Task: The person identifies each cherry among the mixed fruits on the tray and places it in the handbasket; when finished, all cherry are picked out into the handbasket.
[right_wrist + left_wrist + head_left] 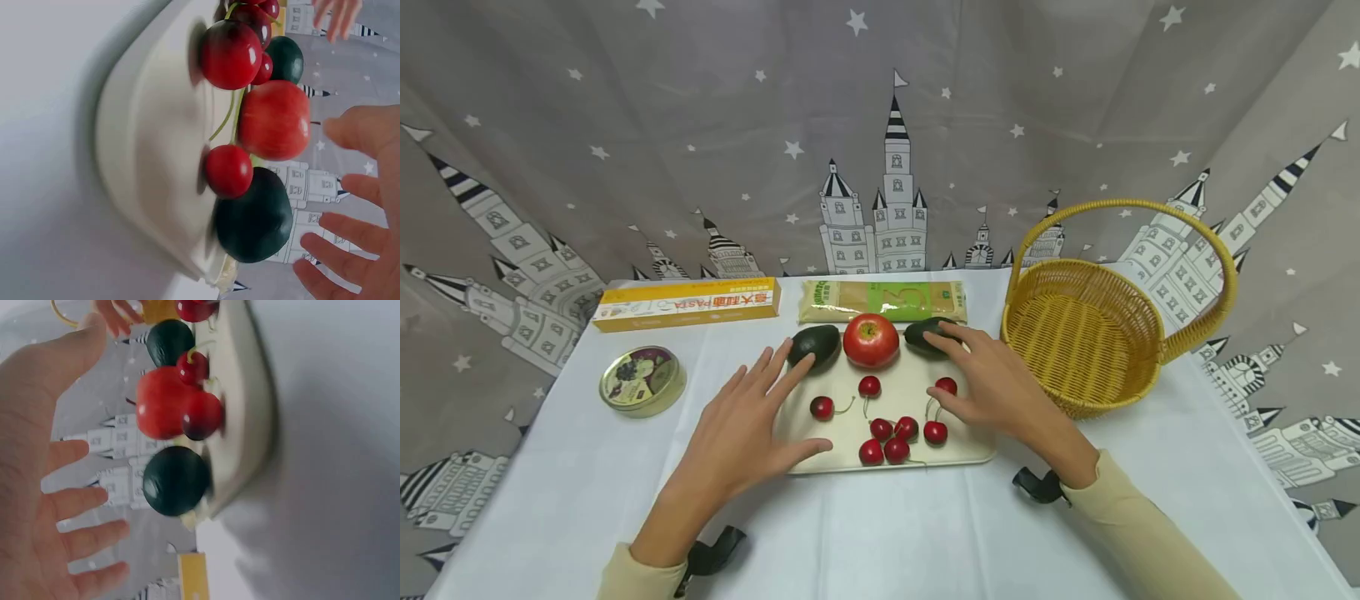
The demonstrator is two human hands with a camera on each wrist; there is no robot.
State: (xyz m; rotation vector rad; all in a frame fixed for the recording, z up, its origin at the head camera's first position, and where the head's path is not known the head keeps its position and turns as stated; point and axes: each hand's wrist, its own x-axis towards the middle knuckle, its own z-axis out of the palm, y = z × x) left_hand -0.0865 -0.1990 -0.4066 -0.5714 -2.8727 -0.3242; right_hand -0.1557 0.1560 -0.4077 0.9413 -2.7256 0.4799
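Observation:
My left hand point(741, 433) hovers at the left edge of a cream tray point(808, 437), fingers spread and thumb out, holding nothing. Its fingertips lie close to a dark green avocado point(817, 346) in the head view; the left wrist view shows a gap between palm and avocado point(176, 481). Over the tray's right side, my right hand point(996, 379) has its fingers extended, partly covering a second avocado point(921, 335). A gap also shows there in the right wrist view. Between the avocados sits a red apple point(871, 340). Several cherries point(897, 450) lie on the tray.
A yellow wicker basket point(1075, 279) with a tall handle stands right of the tray. Behind the tray lies a pasta packet point(842, 300) with a green label. To the left are a yellow pasta box point(688, 307) and a round tin point(642, 379). A castle-print curtain point(715, 108) hangs behind.

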